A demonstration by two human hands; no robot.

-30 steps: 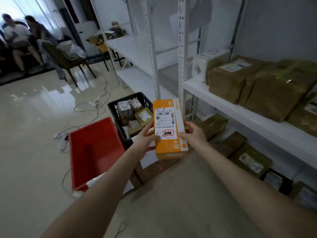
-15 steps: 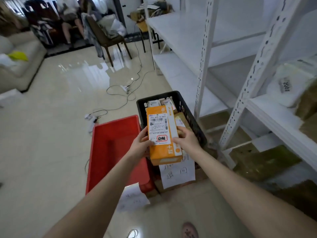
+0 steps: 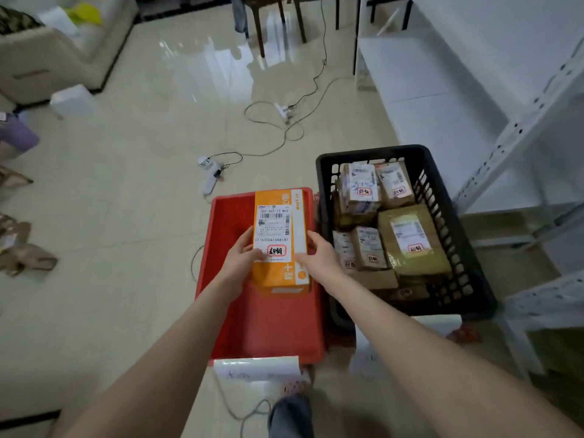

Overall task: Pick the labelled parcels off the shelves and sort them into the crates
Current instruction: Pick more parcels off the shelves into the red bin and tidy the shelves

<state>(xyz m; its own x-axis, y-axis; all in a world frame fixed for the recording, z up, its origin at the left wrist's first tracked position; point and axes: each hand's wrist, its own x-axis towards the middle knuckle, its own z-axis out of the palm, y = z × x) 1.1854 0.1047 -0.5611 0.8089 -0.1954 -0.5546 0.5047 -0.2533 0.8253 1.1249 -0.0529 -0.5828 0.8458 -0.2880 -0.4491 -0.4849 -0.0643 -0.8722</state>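
I hold an orange parcel [image 3: 279, 238] with a white shipping label and a red-framed stamp, label up, above the red crate [image 3: 268, 327]. My left hand [image 3: 241, 257] grips its left edge and my right hand [image 3: 319, 256] grips its right edge. The red crate shows only bare floor inside. To its right stands a black slatted crate [image 3: 455, 229] holding several labelled brown parcels [image 3: 407, 238]. A white paper tag [image 3: 256, 368] hangs on the red crate's near wall.
White metal shelving [image 3: 521, 121] rises at the right, its low shelf bare. Cables and a power strip [image 3: 210, 172] lie on the glossy floor beyond the crates. A sofa [image 3: 47, 55] stands far left, chair legs [image 3: 278, 20] at the top. My foot [image 3: 294, 387] is near the red crate.
My view has tilted down from the shelves to the crates. Both hands have carried the orange parcel lower, over the red crate.
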